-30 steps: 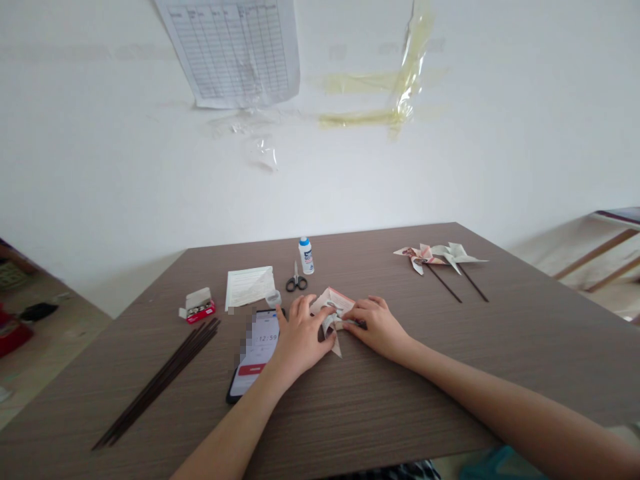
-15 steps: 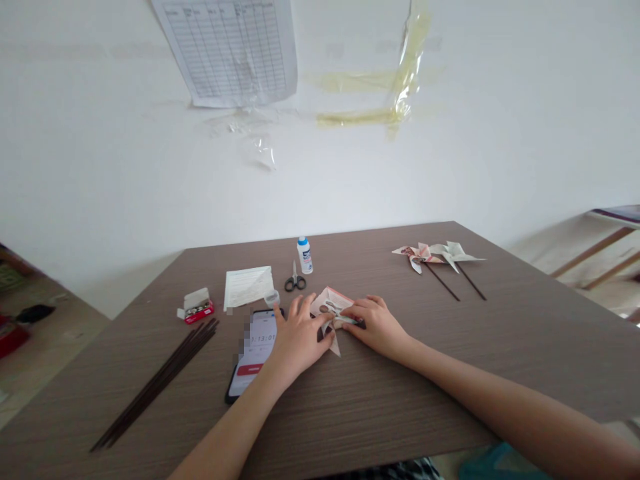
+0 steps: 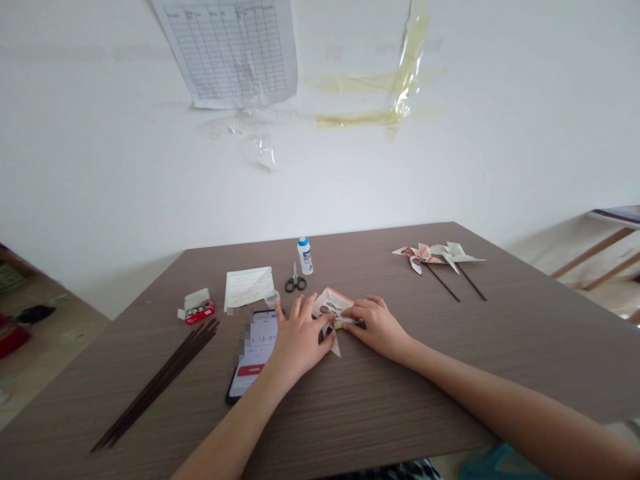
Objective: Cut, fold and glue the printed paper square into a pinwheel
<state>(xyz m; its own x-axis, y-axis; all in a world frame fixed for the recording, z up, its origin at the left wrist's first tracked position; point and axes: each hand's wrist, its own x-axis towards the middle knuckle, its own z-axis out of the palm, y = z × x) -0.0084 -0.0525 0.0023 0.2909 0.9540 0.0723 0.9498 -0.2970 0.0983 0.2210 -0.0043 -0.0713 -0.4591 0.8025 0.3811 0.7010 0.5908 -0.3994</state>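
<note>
A folded piece of printed paper point(image 3: 331, 304) lies on the brown table point(image 3: 400, 393) in front of me. My left hand point(image 3: 298, 340) rests on its left part, fingers spread flat and the thumb tip against the paper. From the right, my right hand point(image 3: 376, 325) presses its curled fingertips onto the folded flaps at the paper's middle. Both hands partly hide the paper.
A phone point(image 3: 255, 352) with a lit screen lies under my left wrist. Dark sticks point(image 3: 160, 380), a red box point(image 3: 196, 308), a paper sheet point(image 3: 249, 287), scissors point(image 3: 295, 281) and a glue bottle point(image 3: 305, 256) are to the left and behind. Two finished pinwheels point(image 3: 437, 257) lie at the back right.
My left fingers have spread a little wider over the paper. Otherwise both hands stay in place on it.
</note>
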